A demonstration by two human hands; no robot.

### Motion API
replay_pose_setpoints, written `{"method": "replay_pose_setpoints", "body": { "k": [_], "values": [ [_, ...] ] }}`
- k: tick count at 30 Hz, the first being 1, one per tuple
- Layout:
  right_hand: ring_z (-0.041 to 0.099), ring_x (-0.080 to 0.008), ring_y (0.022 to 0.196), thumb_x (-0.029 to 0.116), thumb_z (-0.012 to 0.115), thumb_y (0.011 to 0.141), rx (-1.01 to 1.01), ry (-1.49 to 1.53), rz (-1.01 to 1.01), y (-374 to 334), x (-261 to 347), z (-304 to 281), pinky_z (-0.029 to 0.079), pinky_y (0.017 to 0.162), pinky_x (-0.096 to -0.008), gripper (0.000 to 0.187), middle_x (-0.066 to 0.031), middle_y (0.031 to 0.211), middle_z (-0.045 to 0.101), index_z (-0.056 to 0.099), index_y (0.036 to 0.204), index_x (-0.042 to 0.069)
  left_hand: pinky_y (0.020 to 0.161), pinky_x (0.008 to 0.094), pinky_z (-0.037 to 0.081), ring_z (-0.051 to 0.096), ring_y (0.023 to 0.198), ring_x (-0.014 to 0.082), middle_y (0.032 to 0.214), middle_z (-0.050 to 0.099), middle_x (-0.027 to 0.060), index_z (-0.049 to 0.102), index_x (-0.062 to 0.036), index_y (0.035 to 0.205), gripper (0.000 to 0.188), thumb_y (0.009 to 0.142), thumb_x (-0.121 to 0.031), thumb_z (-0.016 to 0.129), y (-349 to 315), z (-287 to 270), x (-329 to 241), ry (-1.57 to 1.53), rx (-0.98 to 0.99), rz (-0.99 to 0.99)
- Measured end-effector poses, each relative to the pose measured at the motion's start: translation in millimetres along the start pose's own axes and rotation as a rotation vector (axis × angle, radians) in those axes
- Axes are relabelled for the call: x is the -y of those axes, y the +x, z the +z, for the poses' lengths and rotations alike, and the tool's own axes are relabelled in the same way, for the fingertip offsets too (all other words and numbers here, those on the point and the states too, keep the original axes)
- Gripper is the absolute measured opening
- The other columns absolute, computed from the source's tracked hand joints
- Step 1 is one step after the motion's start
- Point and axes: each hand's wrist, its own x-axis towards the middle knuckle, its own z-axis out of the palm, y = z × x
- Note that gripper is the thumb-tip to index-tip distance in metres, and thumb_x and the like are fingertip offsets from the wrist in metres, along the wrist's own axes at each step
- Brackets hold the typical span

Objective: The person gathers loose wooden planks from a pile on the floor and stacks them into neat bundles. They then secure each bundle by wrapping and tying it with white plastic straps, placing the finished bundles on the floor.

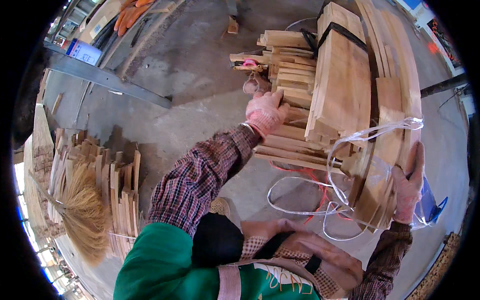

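In a pink knitted glove, my left hand (266, 112) has its fingers bent around the end of a wooden slat (296, 97) in a stack of short slats. My right hand (409, 185), gloved too, rests along the outer side of long wooden boards (395, 102), thumb and fingers apart. Between the hands lies a bundle of wide boards (340, 75) bound with a black strap (345, 36). Loose clear plastic strapping (345, 142) loops over the near ends of the boards and trails down toward my lap.
Red cord (320, 192) lies on the floor under the stack. At left, a straw broom (82, 215) leans against upright wood strips (120, 185). A grey metal bar (110, 80) crosses the upper left, near a white-and-blue tub (84, 52) and orange gloves (131, 16). Something blue (431, 202) lies beyond my right hand.
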Motion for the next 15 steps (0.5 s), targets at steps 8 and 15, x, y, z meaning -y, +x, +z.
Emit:
{"method": "replay_pose_setpoints", "body": {
  "k": [8,15],
  "values": [
    [0.045,-0.0247,0.141,0.028,0.071,0.083,0.129,0.191,-0.014,8,-15,-36,0.032,0.119,-0.0362,0.089,-0.0145,0.154,0.047,0.034,0.159,0.001,0.106,0.0477,0.045,0.057,0.124,0.0394,0.127,0.066,0.02,0.067,-0.0097,0.13,0.06,0.087,-0.052,0.062,-4,-25,-13,-0.109,-0.008,0.058],
    [0.055,-0.0292,0.129,0.036,0.079,0.078,0.225,0.058,0.155,-16,-3,-52,0.043,0.109,-0.0404,0.095,-0.0156,0.142,0.055,0.038,0.156,0.002,0.102,0.0422,0.05,0.064,0.12,0.0334,0.129,0.067,0.0165,0.064,-0.0083,0.134,0.065,0.087,-0.053,0.071,-7,-92,-100,-0.217,-0.211,0.148]
  ]
}}
